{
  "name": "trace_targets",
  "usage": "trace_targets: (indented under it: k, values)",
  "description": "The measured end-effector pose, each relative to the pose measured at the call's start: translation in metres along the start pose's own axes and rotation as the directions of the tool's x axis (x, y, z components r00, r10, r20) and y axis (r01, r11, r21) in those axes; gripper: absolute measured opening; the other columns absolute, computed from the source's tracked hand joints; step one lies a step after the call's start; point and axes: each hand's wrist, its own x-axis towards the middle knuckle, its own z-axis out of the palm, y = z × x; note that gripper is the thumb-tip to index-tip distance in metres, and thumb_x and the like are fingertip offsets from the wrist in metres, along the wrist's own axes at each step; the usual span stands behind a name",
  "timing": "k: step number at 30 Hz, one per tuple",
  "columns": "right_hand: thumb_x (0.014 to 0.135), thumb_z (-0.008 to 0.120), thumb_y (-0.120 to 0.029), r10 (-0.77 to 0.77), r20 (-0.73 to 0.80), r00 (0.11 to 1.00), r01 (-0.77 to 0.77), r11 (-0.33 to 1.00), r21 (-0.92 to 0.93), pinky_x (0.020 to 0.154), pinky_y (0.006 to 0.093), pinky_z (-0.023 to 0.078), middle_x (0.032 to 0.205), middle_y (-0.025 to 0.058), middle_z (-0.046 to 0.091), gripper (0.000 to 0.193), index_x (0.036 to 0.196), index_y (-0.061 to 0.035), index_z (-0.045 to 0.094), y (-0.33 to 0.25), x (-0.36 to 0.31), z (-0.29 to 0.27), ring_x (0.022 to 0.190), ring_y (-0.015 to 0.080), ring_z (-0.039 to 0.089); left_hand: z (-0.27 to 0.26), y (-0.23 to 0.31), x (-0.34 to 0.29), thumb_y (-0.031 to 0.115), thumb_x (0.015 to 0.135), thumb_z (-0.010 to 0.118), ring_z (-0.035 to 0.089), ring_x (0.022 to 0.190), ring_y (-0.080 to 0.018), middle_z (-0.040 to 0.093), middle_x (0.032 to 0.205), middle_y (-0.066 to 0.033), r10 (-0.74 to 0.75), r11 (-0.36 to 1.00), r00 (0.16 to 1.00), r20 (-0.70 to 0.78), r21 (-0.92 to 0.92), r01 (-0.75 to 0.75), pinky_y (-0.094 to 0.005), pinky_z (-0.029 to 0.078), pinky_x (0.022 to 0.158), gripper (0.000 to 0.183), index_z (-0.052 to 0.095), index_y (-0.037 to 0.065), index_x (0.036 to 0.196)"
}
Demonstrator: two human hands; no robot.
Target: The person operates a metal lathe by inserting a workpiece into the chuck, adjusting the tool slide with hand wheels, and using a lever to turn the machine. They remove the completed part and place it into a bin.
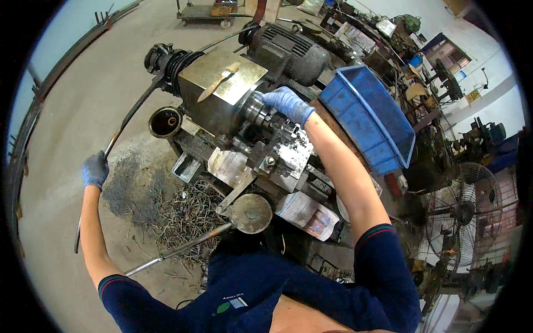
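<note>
I stand over a greasy metal lathe (222, 94) with a box-shaped headstock. My left hand (95, 170), in a blue glove, is closed around a long dark bent lever bar (130, 114) that runs up to the machine's left end. My right hand (287, 104), also gloved in blue, rests on the round chuck (256, 114) at the headstock's right side, fingers curled over it. A flat brush (217, 81) lies on top of the headstock. What sits in the chuck is hidden by my fingers.
A blue plastic crate (369, 114) stands right of the lathe. A grey electric motor (291, 53) sits behind it. Metal shavings (177, 216) litter the floor below, beside a round tin (165, 121). A standing fan (463, 213) is at the right, a cart (205, 12) far back.
</note>
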Motion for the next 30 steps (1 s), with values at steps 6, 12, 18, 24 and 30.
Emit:
trace_targets:
  k: [6,12,18,24,30]
  values:
    - [0.077,0.066,-0.052,-0.031,0.020,0.999,0.028,0.990,0.140,0.051,0.0239,0.047,0.074,0.0029,0.060,0.053,0.083,0.0009,0.066,0.016,-0.007,-0.006,0.060,0.0078,0.056,-0.023,0.052,-0.034,0.016,0.078,0.055,0.061,0.072,-0.0361,0.062,0.076,-0.0172,-0.011,0.992,1.000,0.027,-0.125,0.015,-0.0456,0.048,0.064,0.015,0.061,0.010,0.090]
    - [0.082,0.064,-0.047,0.027,0.043,0.999,-0.030,0.996,0.084,0.052,0.0237,0.044,0.059,-0.0012,0.054,0.045,0.074,-0.0027,0.064,0.011,-0.007,-0.001,0.060,0.0054,0.051,0.037,-0.054,0.022,0.009,0.077,0.054,0.062,0.067,-0.0344,0.063,0.075,-0.0152,0.049,0.994,0.999,-0.015,0.099,-0.048,-0.0445,0.048,0.060,0.020,0.060,0.010,0.096]
    - [0.076,0.068,-0.045,0.058,-0.055,0.997,-0.062,0.996,-0.064,0.059,0.0304,0.045,0.066,0.0036,0.061,0.047,0.076,0.0018,0.066,0.008,-0.010,0.000,0.058,0.0100,0.051,0.038,-0.044,0.047,0.013,0.081,0.050,0.062,0.065,-0.0342,0.063,0.074,-0.0159,-0.023,0.993,0.998,-0.056,0.113,0.029,-0.0461,0.048,0.057,0.014,0.057,0.009,0.093]
    - [0.070,0.072,-0.035,-0.498,-0.311,0.810,0.376,0.847,-0.376,0.072,0.0352,0.050,0.084,0.0169,0.063,0.036,0.076,0.0000,0.066,0.013,-0.051,-0.008,0.079,0.0313,0.063,0.015,0.025,0.003,0.029,0.082,0.054,0.062,0.066,-0.0357,0.062,0.072,-0.0147,-0.358,0.933,0.915,-0.187,-0.107,0.343,-0.0470,0.047,0.055,0.016,0.058,0.014,0.082]
    - [0.076,0.070,-0.014,-0.459,-0.423,0.781,0.254,0.852,-0.457,0.080,0.0299,0.048,0.107,0.0165,0.062,0.017,0.081,0.0011,0.065,0.044,-0.164,-0.061,0.094,0.0202,0.061,-0.009,0.054,-0.021,0.030,0.080,0.056,0.062,0.068,-0.0352,0.063,0.073,-0.0149,-0.401,0.916,0.911,-0.101,-0.058,0.397,-0.0449,0.048,0.057,0.019,0.059,0.011,0.083]
